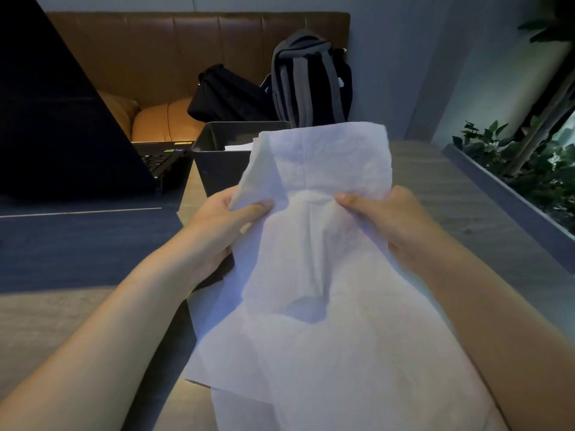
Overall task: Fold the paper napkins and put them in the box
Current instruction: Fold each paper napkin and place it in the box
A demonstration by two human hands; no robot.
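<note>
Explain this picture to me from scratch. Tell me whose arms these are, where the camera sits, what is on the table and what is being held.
There is no machine here: a person wears a camera on the head, so you look down along their own two bare arms. The left hand and the right hand each pinch one large white paper napkin, lifted and still crumpled, not folded flat. Behind it on the wooden table stands a dark box with something white inside. An open laptop stands at the left. Beyond the table, a backpack rests on a brown sofa. Plants grow at the right.
</note>
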